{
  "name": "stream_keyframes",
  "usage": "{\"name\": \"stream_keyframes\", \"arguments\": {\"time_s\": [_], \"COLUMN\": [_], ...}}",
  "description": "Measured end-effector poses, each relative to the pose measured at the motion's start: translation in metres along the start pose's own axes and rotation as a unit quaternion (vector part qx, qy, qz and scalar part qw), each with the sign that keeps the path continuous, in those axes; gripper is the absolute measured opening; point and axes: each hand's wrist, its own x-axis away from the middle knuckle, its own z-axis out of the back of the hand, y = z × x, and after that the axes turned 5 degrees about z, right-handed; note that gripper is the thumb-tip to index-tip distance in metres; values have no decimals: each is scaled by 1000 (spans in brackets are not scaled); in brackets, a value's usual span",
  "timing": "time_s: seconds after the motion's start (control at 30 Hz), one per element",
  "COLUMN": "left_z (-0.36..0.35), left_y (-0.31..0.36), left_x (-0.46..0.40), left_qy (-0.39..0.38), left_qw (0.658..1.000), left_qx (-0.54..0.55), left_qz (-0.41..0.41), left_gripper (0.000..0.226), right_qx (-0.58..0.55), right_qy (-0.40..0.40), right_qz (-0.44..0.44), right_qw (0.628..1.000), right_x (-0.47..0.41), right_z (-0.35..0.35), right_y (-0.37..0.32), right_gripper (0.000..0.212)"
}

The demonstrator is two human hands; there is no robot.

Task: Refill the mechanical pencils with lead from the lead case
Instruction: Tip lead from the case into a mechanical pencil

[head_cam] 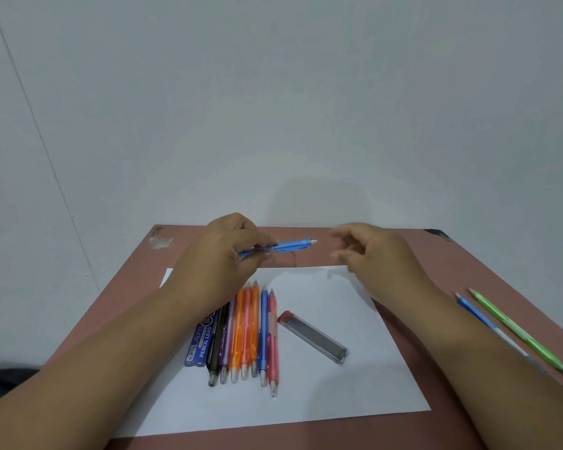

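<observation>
Gripping the blue pencil [281, 247] near its tip end, the left hand [231, 251] holds it above the far edge of the surface [403, 254], its long axis running left to right with the white eraser cap pointing at the right hand [368, 251]; that hand hovers just beside the cap, apart from it, its fingers [340, 237] loosely curled around nothing that shows, though they are blurred; so the cap lies straight to the left of those fingertips, and the right hand is the nearer one to pull it off, which I judge to be the coming step. Below, on the white paper [355, 394], a row of pencils [247, 332] lies side by side beside a blue lead packet [202, 342], and just right of the row sits the clear lead case [312, 336], angled toward the near right corner; toward the right edge rest two more pencils [514, 332].
</observation>
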Motion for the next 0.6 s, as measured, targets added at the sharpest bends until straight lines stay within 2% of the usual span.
{"name": "stream_keyframes", "arguments": {"time_s": [0.1, 0.23, 0.37, 0.47, 0.53, 0.6], "left_z": [0, 1, 1, 0, 1, 1], "left_y": [-3, -5, -5, -5, -6, -7], "left_x": [-1, -2, -2, -2, -2, -3], "left_qy": [4, 7, 7, 10, 11, 12], "left_qw": [1000, 1000, 1000, 1000, 1000, 1000], "left_qx": [1, 5, 4, 4, 0, -3], "left_qz": [0, -7, -8, -11, -11, -6], "left_gripper": [26, 25, 24, 23, 23, 22], "right_qx": [71, 89, 73, -83, -211, -274], "right_qy": [-83, -92, -71, 0, 38, 56], "right_qz": [-43, -38, -50, -71, -78, -72], "right_qw": [993, 991, 994, 994, 974, 957], "right_x": [-2, -3, -4, -2, 0, 1], "right_z": [-4, -9, -10, -8, -7, -5], "right_y": [12, 14, 13, 4, -4, -9], "right_gripper": [21, 12, 13, 11, 11, 13]}}
